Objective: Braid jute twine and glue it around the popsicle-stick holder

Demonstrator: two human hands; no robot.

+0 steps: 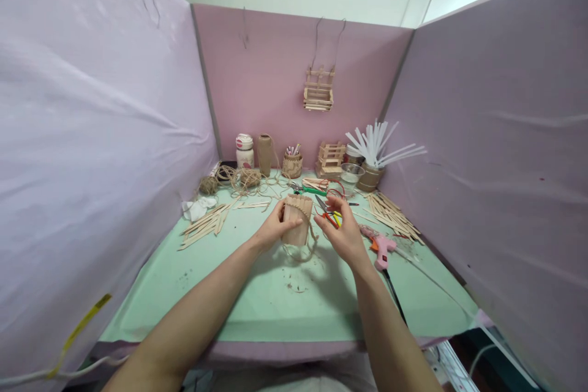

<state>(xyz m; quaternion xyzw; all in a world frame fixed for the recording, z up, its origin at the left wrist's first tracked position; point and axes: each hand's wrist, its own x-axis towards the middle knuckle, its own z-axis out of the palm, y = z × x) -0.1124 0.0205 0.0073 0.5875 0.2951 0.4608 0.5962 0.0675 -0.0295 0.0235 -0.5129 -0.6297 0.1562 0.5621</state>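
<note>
Centrally, a wooden-stick cup was found above the front-middle part of the green tabletop, roughly upright and held in the left hand. The left forearm reached in diagonally from the lower left; its hand was closed about the cup's left side, with the thumb laid across the front face and the other fingers mostly hidden behind. A braided cord ran slantwise around the cup's upper part, its loose length hanging down the right side and curving below the base. The right forearm rose from the lower right, its hand tilted inward. That right hand stood just beside the cup, partly open, fingers curved and thumb set apart, with nothing seen in its grasp; whether a fingertip touched the cord could not be told. Red-handled pliers lay just behind the right hand's fingers. A pink glue gun rested to the right of the right wrist.
</note>
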